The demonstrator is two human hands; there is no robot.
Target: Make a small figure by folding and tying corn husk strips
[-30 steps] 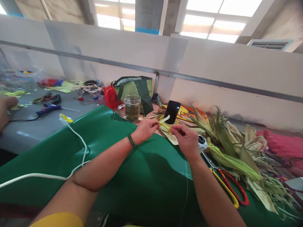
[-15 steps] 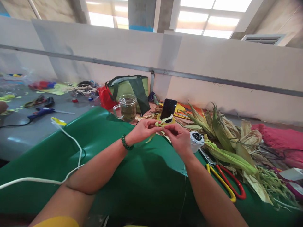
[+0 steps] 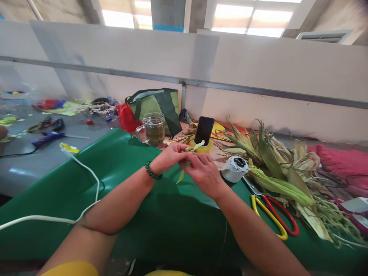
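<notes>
Above the green mat (image 3: 120, 184), my left hand (image 3: 169, 158) pinches a pale green strip of corn husk (image 3: 198, 145), its fingers closed. My right hand (image 3: 204, 172) meets it from the right, with fingertips closed on the same husk piece. One end of the strip curls up over the fingers, and another hangs below them. My fingers hide the middle of the husk. Just right of my right hand sits a spool of white thread (image 3: 235, 169). Scissors with one red and one yellow handle (image 3: 270, 212) lie farther right.
Corn husks (image 3: 276, 168) are heaped at the right. Behind my hands a phone (image 3: 204, 131) leans upright on a yellow roll. A glass mug (image 3: 153, 130) stands before a green bag (image 3: 161, 105). At left are a white cable (image 3: 96, 180) and a blue glue gun (image 3: 50, 138).
My right hand has shifted left, closer to my left hand, and turned so its back shows more. The thread spool is now uncovered. The view has moved slightly.
</notes>
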